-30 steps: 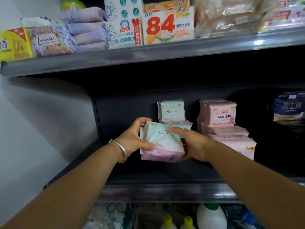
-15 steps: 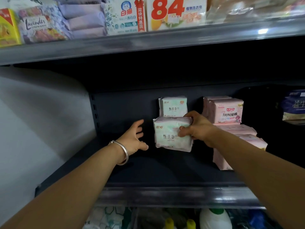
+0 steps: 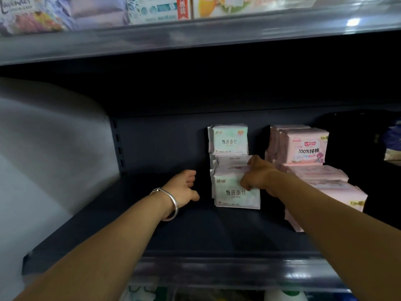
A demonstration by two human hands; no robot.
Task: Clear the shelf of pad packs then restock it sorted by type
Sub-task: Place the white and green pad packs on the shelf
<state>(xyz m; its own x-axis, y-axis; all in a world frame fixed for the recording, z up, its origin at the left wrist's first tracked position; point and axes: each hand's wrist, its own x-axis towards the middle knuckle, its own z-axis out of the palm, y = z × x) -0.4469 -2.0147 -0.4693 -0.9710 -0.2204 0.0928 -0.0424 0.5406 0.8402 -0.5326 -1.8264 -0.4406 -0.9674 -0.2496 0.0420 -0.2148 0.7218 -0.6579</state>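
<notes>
R hand (image 3: 257,177) gripped the front mint-green pad pack (image 3: 235,193) at its upper R corner, thumb over the top edge, fingers curled down onto the front face; grip tight, not splayed. Pack stood upright on the dark shelf (image 3: 152,227), front face toward camera, its L side clear of any hand. Directly behind R hand, a 2nd green pack (image 3: 230,160) lay mostly hidden, only the top strip visible; above and behind that a 3rd green pack (image 3: 230,140) stood upright against the back panel, label readable. Just R of R hand, w/ forearm crossing in front, a pink pack stack (image 3: 316,174): top pink pack (image 3: 303,146) upright w/ "100%" print, lower ones lying flat, their L ends covered by wrist and forearm, so count unclear. L hand (image 3: 184,189) hung just L of the held pack, not touching it; fingers loosely curled, thumb out, holding nothing, silver bangle (image 3: 170,205) on wrist. Whether L fingertips touched the shelf floor: couldn't tell, area too dark. Far R of R hand, a blue-white bag (image 3: 393,144) cut off by frame edge. Upper shelf goods (image 3: 152,7) above both hands blurred and cropped, print mostly illegible. Bottles below the shelf lip (image 3: 217,272) only partly seen.
</notes>
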